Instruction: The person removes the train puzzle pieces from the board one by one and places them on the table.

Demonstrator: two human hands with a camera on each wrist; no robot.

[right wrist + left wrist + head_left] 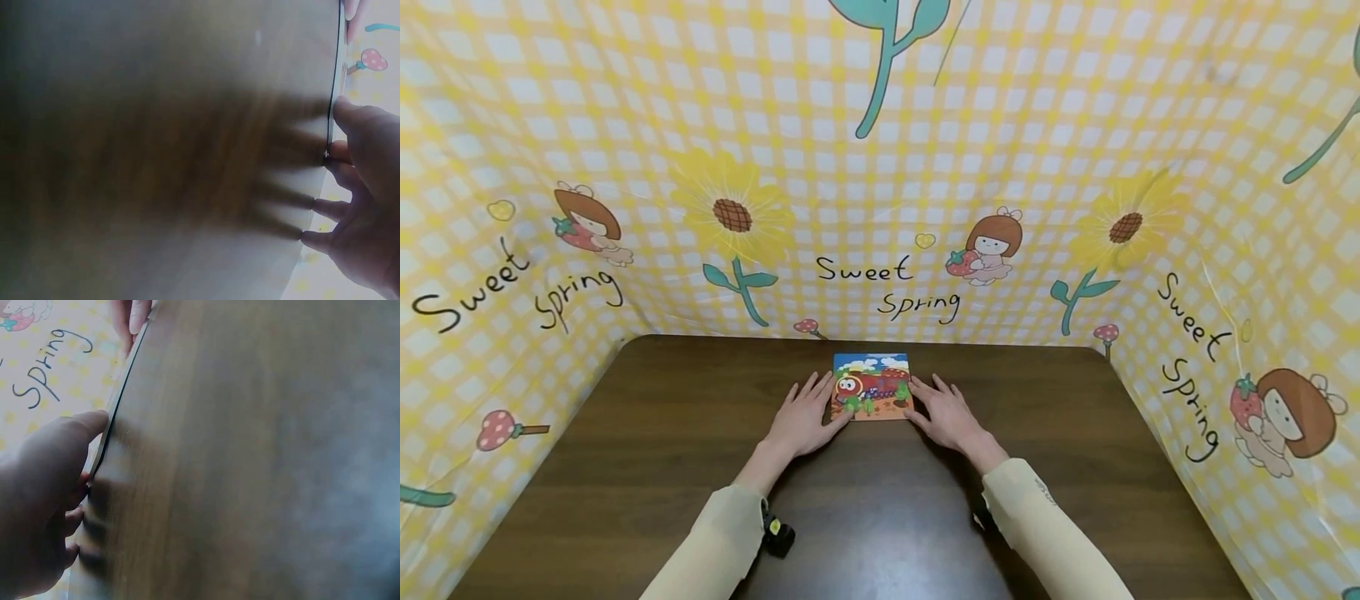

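A flat, thin square picture board (872,387) with a cartoon red train, blue sky and clouds lies on the dark wooden table near its far edge. My left hand (801,421) rests at its left side, with the thumb at the near left corner and the other fingers spread on the table. At the opposite side my right hand (951,412) touches the right edge, thumb by the near right corner. From the left wrist view, the board's thin edge (119,403) shows beside the thumb. Both hands have fairly straight fingers.
The brown wooden table (865,525) stretches out on all sides of the board. Behind and beside it hangs a yellow checked cloth (880,183) printed with flowers and "Sweet Spring". A small black device (778,535) sits at the left wrist.
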